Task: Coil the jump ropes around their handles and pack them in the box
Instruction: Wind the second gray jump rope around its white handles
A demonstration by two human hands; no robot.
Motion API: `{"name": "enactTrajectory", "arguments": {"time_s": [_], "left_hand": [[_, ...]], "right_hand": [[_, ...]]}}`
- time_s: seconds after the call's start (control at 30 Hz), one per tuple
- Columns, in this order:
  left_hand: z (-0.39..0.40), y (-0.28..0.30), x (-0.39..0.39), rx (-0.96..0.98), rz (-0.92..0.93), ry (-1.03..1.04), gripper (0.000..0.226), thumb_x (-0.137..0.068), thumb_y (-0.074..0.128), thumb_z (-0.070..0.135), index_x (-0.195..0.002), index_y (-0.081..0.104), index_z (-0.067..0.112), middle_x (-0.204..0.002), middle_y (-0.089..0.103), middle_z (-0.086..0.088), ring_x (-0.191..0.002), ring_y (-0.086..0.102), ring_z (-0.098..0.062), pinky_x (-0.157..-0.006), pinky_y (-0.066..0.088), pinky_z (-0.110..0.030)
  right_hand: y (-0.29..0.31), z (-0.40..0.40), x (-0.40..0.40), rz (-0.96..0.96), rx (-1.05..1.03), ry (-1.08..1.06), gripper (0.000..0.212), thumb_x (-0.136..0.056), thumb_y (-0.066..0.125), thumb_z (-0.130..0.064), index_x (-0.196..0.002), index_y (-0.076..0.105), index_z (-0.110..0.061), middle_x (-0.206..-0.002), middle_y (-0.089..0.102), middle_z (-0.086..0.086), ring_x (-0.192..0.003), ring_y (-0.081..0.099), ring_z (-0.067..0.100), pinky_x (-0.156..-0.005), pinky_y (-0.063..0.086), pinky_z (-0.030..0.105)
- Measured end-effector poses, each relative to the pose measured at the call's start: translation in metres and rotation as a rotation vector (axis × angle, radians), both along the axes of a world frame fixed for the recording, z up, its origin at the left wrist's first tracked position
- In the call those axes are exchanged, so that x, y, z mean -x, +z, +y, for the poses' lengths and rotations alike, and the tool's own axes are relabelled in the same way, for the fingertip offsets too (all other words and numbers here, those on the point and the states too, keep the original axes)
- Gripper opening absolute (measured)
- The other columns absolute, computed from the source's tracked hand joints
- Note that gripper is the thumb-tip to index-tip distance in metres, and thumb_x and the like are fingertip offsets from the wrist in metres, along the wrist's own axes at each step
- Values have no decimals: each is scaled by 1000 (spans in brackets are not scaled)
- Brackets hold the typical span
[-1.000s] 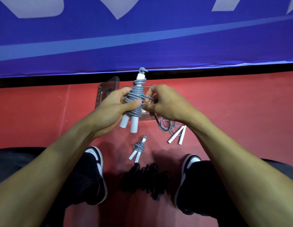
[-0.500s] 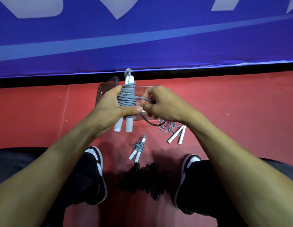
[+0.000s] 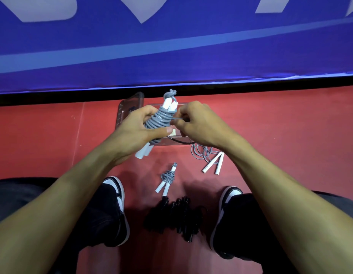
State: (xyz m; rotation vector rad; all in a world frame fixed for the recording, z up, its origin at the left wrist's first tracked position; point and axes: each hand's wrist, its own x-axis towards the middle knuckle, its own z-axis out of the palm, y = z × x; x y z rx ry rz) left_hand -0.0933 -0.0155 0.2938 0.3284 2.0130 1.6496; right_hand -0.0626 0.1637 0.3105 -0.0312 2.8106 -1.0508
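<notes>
**Step in hand: securing the rope end**

Left hand (image 3: pixel 132 133) grips the grey jump rope (image 3: pixel 158 120), coiled round its paired white handles, above the clear plastic box (image 3: pixel 130 103); right hand (image 3: pixel 197 123) pinches the free strand; judged next: tuck the end under a turn, then lower the bundle into the box.
</notes>
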Motion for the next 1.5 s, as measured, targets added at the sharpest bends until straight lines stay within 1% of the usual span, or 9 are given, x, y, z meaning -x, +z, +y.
{"name": "enactTrajectory", "arguments": {"time_s": [0.2, 0.37, 0.57, 0.67, 0.77, 0.93, 1.17, 1.37, 1.5], "left_hand": [[3, 2, -3, -10, -45, 57, 29, -87, 76, 6, -111, 60, 10, -95, 68, -9, -80, 67, -20, -67, 60, -38], [3, 3, -2, 16, 27, 59, 16, -90, 72, 6, -104, 64, 7, -78, 67, -14, -60, 62, -19, -53, 49, -33], [4, -1, -1, -8, -13, 50, 33, -80, 70, 25, -110, 64, 13, -89, 66, -7, -78, 60, -18, -71, 50, -36], [5, -4, 0, -31, -79, -28, 35, -78, 66, 25, -112, 62, 19, -103, 65, -6, -91, 59, -13, -81, 49, -30], [5, -5, -1, 58, -1, -106, 26, -95, 63, 16, -120, 58, 21, -103, 64, 0, -83, 60, -3, -67, 48, -14], [10, -5, -4, 120, 114, -52, 32, -92, 70, 11, -119, 59, 23, -99, 64, 4, -72, 61, -1, -57, 44, -11], [16, -13, -10, 82, 51, 1, 39, -79, 80, 17, -113, 60, 19, -106, 70, -5, -89, 68, -11, -88, 58, -34], [18, -55, -8, 247, -14, -102, 34, -89, 75, 9, -119, 59, 13, -115, 71, -9, -107, 70, -29, -98, 55, -49], [30, -91, -7, 295, -73, -80, 29, -96, 67, 11, -123, 55, 12, -109, 68, -1, -97, 67, -15, -87, 55, -22]], "right_hand": [[0, -4, 1, 22, 41, 30, 20, -94, 57, -16, -76, 65, -11, -70, 69, 4, -61, 55, 14, -63, 45, 34], [0, -4, -1, 17, 37, 36, 15, -92, 56, -12, -87, 69, -7, -72, 69, 1, -59, 56, 7, -66, 49, 35], [0, -4, -1, 48, 50, 34, 13, -88, 53, -7, -81, 64, -8, -70, 67, 3, -70, 61, 22, -64, 44, 31], [-1, 0, -1, 75, 9, 37, 13, -88, 51, -7, -82, 62, -2, -74, 66, 13, -70, 55, 28, -59, 38, 27], [-3, 2, -2, 65, 2, 29, 14, -90, 52, -8, -81, 61, -2, -75, 66, 14, -69, 55, 29, -60, 40, 28], [-6, 7, 1, -15, 42, -35, 19, -88, 53, -10, -85, 66, 3, -79, 73, 17, -73, 69, 32, -74, 56, 45], [-17, 14, -4, -83, 71, 16, 19, -91, 55, -10, -82, 61, 5, -69, 57, 12, -64, 45, 28, -57, 39, 31], [-75, 20, -8, -287, 276, -143, 22, -90, 57, -4, -69, 65, -2, -73, 68, 21, -63, 56, 22, -65, 49, 39], [-115, 4, -15, -367, 469, -325, 26, -95, 50, -3, -72, 62, -8, -70, 64, 10, -57, 58, 20, -66, 51, 38]]}}
